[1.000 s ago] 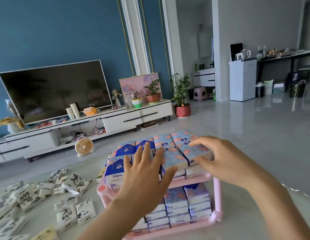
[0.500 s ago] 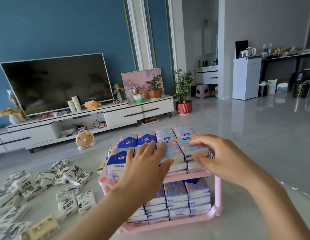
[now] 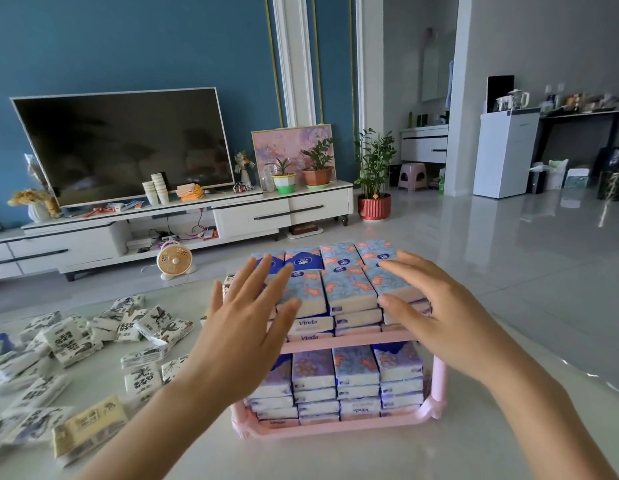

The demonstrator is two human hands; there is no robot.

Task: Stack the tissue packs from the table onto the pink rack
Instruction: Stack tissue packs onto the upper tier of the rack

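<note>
From your head camera, your left hand (image 3: pixel 245 327) is spread wide with straight fingers parted, held over the left part of the top layer on the pink rack (image 3: pixel 440 379); you cannot tell whether the palm touches the packs beneath it. Your right hand (image 3: pixel 436 313) is also loosely spread, its fingers reaching across the right-hand packs and its thumb at their near edge, pinching nothing. The rack stands on the pale worktop (image 3: pixel 335 459) just in front of you, with blue floral tissue packs (image 3: pixel 349 289) laid in tight rows on its upper shelf, several layers deep. The lower shelf packs (image 3: pixel 353 375) fill the space below in neat stacks. To your left, well apart from the rack, black-and-white packs (image 3: pixel 76 341) lie scattered loose on the worktop, with a yellowish pack (image 3: pixel 89 427) nearest you. Beyond the worktop, a dark television (image 3: pixel 124 143) stands on a long white cabinet (image 3: pixel 249 216), with a small orange fan (image 3: pixel 174 261) on the floor below it.
</note>
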